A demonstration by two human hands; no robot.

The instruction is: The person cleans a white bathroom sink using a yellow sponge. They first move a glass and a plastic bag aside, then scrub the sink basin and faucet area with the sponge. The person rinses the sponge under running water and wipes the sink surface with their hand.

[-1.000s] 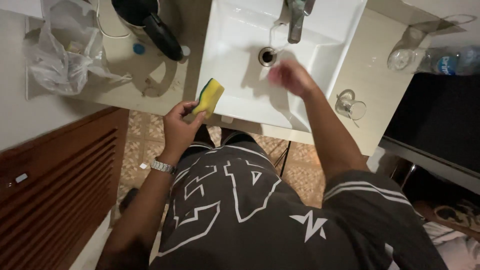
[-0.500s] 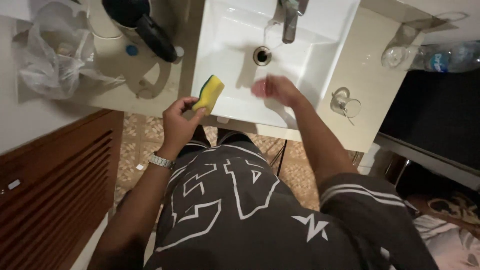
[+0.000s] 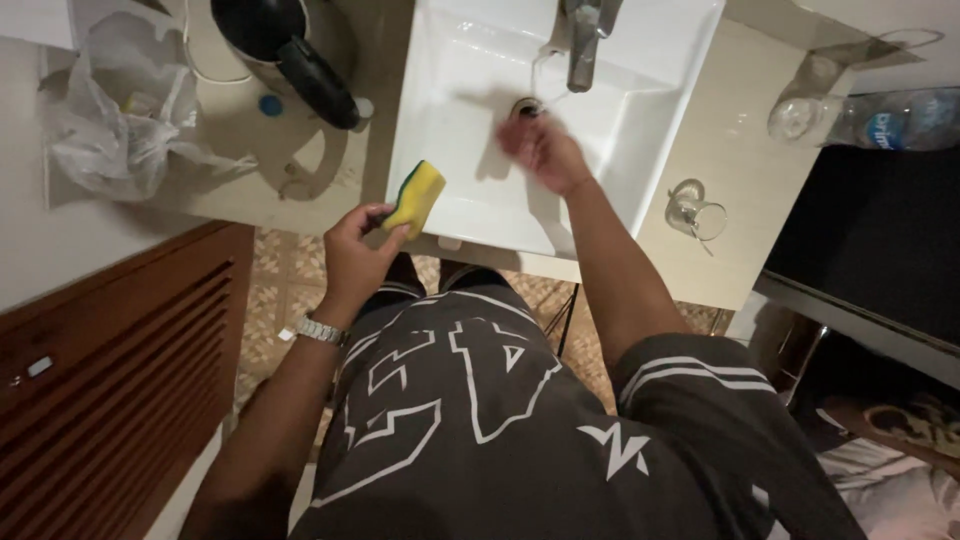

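My left hand (image 3: 358,252) grips a yellow sponge with a green scouring side (image 3: 417,197), held over the front left rim of the white square sink (image 3: 445,90). My right hand (image 3: 541,152) is inside the basin, blurred, close to the round drain (image 3: 527,106) and just below the metal tap (image 3: 585,35). Its fingers are loosely curled and I cannot make out anything in them. A metal watch sits on my left wrist.
A dark electric kettle (image 3: 285,45) and a crumpled clear plastic bag (image 3: 110,120) stand on the pale counter to the left. A small upturned glass (image 3: 692,213) and a plastic water bottle (image 3: 870,120) lie to the right. A brown slatted wooden cabinet (image 3: 120,380) is at lower left.
My right hand has swept across the basin, down toward the front edge and back up near the drain. The left hand keeps hold of the sponge at the sink's front left.
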